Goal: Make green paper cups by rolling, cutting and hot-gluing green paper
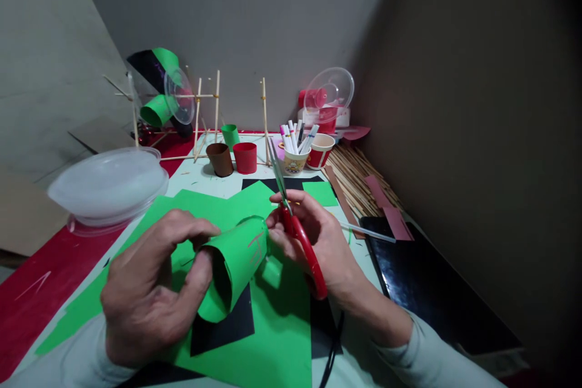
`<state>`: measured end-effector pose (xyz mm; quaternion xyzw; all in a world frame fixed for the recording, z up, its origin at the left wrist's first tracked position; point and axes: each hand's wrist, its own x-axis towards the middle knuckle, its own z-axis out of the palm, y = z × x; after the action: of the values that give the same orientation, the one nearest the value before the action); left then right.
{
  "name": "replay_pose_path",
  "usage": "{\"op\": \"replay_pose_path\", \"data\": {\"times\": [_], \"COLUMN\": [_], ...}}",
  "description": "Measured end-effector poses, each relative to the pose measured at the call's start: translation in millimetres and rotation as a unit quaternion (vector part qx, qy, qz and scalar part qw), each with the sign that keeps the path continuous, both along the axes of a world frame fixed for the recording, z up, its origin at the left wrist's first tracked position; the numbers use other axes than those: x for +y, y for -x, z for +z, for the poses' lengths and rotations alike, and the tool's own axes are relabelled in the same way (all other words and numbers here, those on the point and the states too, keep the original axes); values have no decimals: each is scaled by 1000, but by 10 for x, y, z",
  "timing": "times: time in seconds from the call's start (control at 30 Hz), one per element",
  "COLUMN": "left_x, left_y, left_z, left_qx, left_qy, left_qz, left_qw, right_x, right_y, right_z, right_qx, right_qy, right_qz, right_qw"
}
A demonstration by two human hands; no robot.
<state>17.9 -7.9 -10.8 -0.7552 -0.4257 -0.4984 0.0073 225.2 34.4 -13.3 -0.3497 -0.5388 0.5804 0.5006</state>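
A green paper tube, with pencil-like lines on its side, is tilted above green sheets in the middle. My left hand pinches the tube's near rim between thumb and fingers. At the tube's far end, my right hand has its fingertips close to the rim; whether they touch it is hard to tell. Red-handled scissors rest in that same hand, blades pointing up and away, closed together. Below lie green paper sheets and a black paper piece.
Brown and red paper cups stand behind the sheets, near a marker-filled cup. Wooden sticks and a black glossy slab lie right. Plastic lids are stacked left; a stick frame stands behind.
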Motion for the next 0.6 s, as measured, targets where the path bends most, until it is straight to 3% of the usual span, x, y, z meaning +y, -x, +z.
{"op": "replay_pose_path", "data": {"times": [0.23,0.33,0.47,0.6], "left_x": [23,24,39,-35], "left_y": [-39,-15,25,-36], "left_z": [-62,-84,-52,47], "left_qx": [-73,-115,-185,-253], "left_qy": [177,285,367,421], "left_qz": [-78,-134,-178,-176], "left_qw": [978,942,894,853], "right_x": [-75,-114,-149,-164], "right_y": [33,41,54,64], "right_z": [-10,-12,2,18], "right_qx": [17,18,15,4], "right_qy": [-22,-45,-53,-52], "right_qz": [-40,-61,-75,-68], "right_qw": [999,997,996,996]}}
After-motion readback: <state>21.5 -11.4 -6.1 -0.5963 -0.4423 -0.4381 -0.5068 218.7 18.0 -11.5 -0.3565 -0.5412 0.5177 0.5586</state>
